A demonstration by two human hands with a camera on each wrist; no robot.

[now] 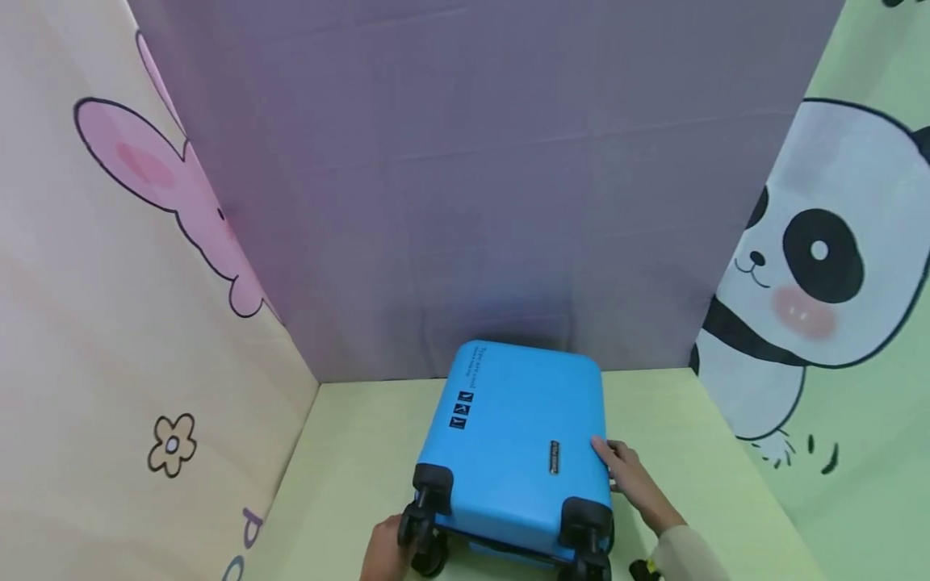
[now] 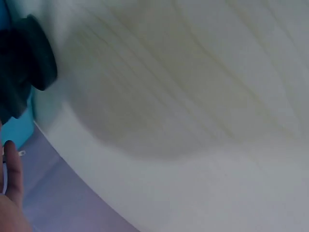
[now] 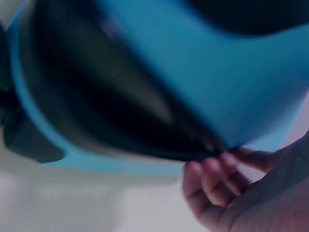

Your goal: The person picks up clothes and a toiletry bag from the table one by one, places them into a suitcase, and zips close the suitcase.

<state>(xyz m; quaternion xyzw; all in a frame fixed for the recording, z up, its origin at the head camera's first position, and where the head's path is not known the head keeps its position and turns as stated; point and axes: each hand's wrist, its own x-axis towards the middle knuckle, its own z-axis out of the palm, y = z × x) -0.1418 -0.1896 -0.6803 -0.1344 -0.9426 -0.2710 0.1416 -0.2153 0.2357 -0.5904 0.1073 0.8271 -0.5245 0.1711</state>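
Note:
A blue hard-shell suitcase (image 1: 516,420) lies on the pale table, its black wheels towards me. My right hand (image 1: 635,476) holds its right edge, the thumb on the top face. In the right wrist view, curled fingertips (image 3: 212,179) grip the rim at the end of a dark band or gap between the blue shells. My left hand (image 1: 388,549) is at the near left corner, partly hidden behind a wheel (image 1: 432,557). In the left wrist view, one finger (image 2: 14,174) shows beside a small metal tab (image 2: 21,153); the rest of that hand's hold is out of sight.
A grey-purple cloth wall (image 1: 494,177) stands right behind the suitcase. Printed side walls flank the pale table (image 1: 349,452), a pink rabbit (image 1: 160,169) on the left and a panda (image 1: 821,266) on the right. A small black-and-yellow thing (image 1: 644,570) is by the right sleeve.

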